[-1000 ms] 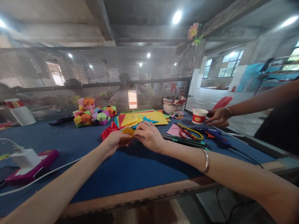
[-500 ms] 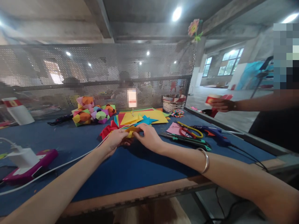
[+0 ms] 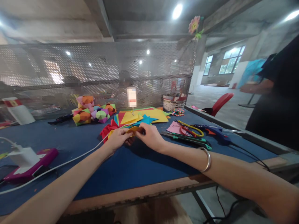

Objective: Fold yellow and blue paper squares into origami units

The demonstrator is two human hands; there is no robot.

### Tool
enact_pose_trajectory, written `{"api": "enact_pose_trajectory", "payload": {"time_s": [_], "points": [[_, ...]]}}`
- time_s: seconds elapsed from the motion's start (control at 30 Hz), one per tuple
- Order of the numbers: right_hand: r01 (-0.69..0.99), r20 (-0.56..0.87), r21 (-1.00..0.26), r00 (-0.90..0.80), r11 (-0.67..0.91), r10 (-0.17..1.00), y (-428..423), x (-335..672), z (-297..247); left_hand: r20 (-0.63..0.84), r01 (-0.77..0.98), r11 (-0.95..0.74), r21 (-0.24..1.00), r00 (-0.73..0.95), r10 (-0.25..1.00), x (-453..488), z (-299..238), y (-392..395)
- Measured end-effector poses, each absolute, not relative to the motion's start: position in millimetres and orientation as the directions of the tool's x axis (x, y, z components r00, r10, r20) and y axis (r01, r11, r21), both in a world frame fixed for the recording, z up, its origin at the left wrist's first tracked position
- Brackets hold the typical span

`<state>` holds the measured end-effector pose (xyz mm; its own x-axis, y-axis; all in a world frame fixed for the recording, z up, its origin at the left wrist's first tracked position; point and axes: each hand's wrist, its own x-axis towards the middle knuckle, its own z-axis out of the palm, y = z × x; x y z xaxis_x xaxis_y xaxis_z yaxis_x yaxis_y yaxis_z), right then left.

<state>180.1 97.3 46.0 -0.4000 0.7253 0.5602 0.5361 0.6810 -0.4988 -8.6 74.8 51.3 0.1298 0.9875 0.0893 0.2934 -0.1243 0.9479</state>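
Between my two hands is a small folded piece of yellow paper (image 3: 132, 130), held just above the blue tabletop. My left hand (image 3: 118, 137) pinches its left side, thumb against fingers. On the right side my right hand (image 3: 149, 137) grips it, with a silver bangle on that wrist. The fingers hide part of the folds. Behind the hands lie a blue paper star (image 3: 146, 119) and a stack of yellow sheets (image 3: 160, 116) with other colours under them. Crumpled red paper (image 3: 107, 130) sits beside my left hand.
Scissors (image 3: 198, 130), a cutter (image 3: 189, 140) and a blue glue gun (image 3: 217, 134) lie at right. A white cable (image 3: 77, 159) crosses from a magenta power strip (image 3: 44, 160). Folded paper balls (image 3: 93, 112) and a basket (image 3: 174, 102) stand behind. A person (image 3: 277, 84) is at far right.
My hands have shifted slightly on the yellow paper, turning it so less of its face shows. The person at right has moved and the red-and-white item held there is out of view.
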Motion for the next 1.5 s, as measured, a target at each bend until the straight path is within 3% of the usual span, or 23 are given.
{"api": "enact_pose_trajectory", "payload": {"time_s": [0.23, 0.47, 0.63, 1.07, 1.5], "points": [[0.441, 0.577, -0.608, -0.326, 0.66, 0.749, 89.9, 179.7, 50.9, -0.01, 0.315, -0.029, 0.949, 0.123, 0.992, -7.0, 50.4, 74.4], [0.36, 0.469, -0.725, -0.365, 0.587, 0.804, 95.1, 182.1, 45.4, -0.021, 0.353, -0.015, 0.935, 0.098, 0.995, -2.1, 54.0, 70.9], [0.355, 0.435, -0.707, -0.463, 0.611, 0.772, 99.1, 185.2, 42.8, -0.047, 0.416, 0.004, 0.909, 0.091, 0.995, 0.3, 55.1, 71.1], [0.417, 0.424, -0.65, -0.495, 0.635, 0.759, 100.4, 187.8, 39.3, -0.11, 0.544, 0.082, 0.835, 0.02, 0.994, 1.9, 56.8, 67.1], [0.425, 0.355, -0.706, -0.48, 0.567, 0.802, 108.2, 197.7, 37.2, -0.061, 0.571, 0.047, 0.82, 0.006, 0.998, -8.1, 53.7, 72.8]]}}
